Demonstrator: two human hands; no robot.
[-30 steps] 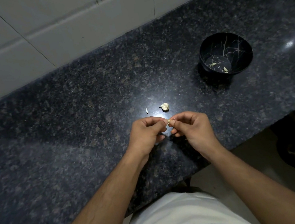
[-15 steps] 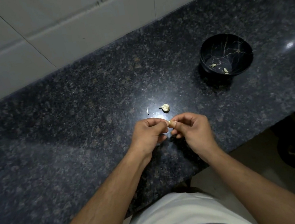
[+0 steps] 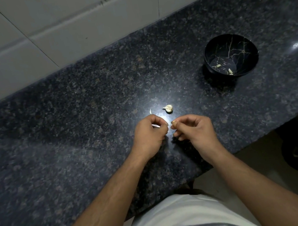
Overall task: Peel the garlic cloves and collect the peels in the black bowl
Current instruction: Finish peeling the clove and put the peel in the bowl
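Right hand pinches a small pale garlic clove at fingertips, left hand curled on a papery peel strip; glossy black bowl at two o'clock; clove likely light, slick, best pinched end-on.

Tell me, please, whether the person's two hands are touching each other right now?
Apart. The head view shows a narrow strip of dark countertop between the left hand and the right hand, which pinches a garlic clove.
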